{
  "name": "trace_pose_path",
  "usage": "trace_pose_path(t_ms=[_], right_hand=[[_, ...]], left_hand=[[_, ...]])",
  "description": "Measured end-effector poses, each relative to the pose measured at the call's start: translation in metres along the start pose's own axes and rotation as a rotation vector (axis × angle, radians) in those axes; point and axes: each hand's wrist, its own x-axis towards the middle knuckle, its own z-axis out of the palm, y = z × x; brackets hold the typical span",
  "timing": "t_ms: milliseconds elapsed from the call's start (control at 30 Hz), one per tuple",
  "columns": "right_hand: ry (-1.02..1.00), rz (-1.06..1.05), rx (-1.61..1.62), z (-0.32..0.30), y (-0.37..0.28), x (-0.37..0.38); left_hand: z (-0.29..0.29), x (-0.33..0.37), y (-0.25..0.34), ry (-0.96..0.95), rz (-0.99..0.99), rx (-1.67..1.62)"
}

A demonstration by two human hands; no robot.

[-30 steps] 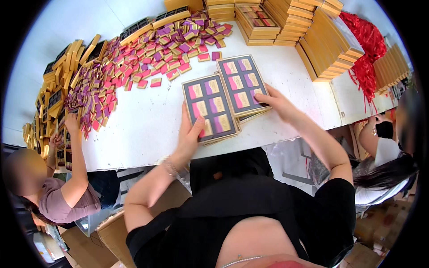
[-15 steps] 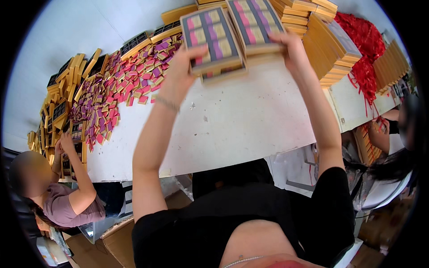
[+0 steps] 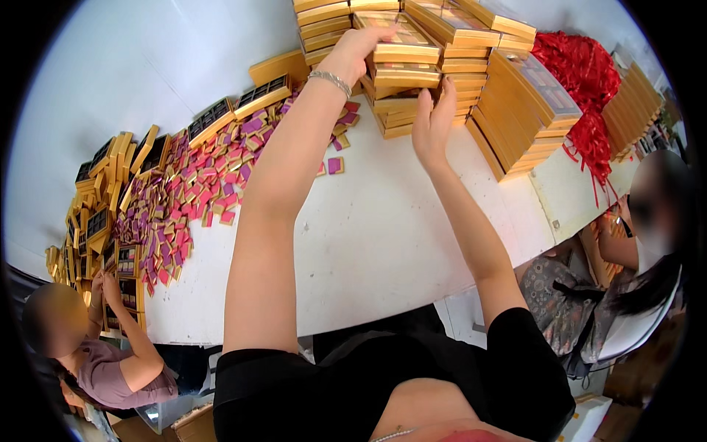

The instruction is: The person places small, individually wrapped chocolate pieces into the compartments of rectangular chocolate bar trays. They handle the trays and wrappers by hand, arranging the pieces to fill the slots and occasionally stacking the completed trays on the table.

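At the back of the table stands a stack of flat gold boxes (image 3: 394,118). My left hand (image 3: 356,55) grips the left edge of the top gold box (image 3: 409,53), fingers over its clear lid. Below it another box sits a little out of line. My right hand (image 3: 434,125) is raised at the front of the stack, fingers up and apart, holding nothing; whether its fingertips touch the boxes I cannot tell.
Pink and purple wrapped squares (image 3: 210,173) are heaped at left, beside gold boxes with black inserts (image 3: 261,94). At right stand more gold boxes (image 3: 526,110) and red ribbons (image 3: 582,70). One person (image 3: 118,368) works at left, another (image 3: 633,243) at right.
Both hands have carried the two filled boxes from above the table to the stack at the back. The right hand has let go and dropped lower; the left remains on a box.
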Motion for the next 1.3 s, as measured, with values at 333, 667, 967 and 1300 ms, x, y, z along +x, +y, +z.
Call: trace_pose_path(t_ms=[333,667,967,1300], right_hand=[[0.113,-0.648,-0.429,0.035,0.061,0.066],[0.101,-0.704,-0.522,0.037,0.068,0.058],[-0.307,-0.989,-0.183,0.057,-0.035,0.026],[-0.827,-0.618,-0.875,0.412,0.053,0.083]], left_hand=[[0.017,0.017,-0.062,-0.080,0.220,-0.407],[0.022,0.022,-0.099,0.181,0.150,-0.147],[-0.264,-0.044,-0.064,0.216,0.276,1.526],[-0.352,0.021,-0.102,0.010,0.453,1.739]])
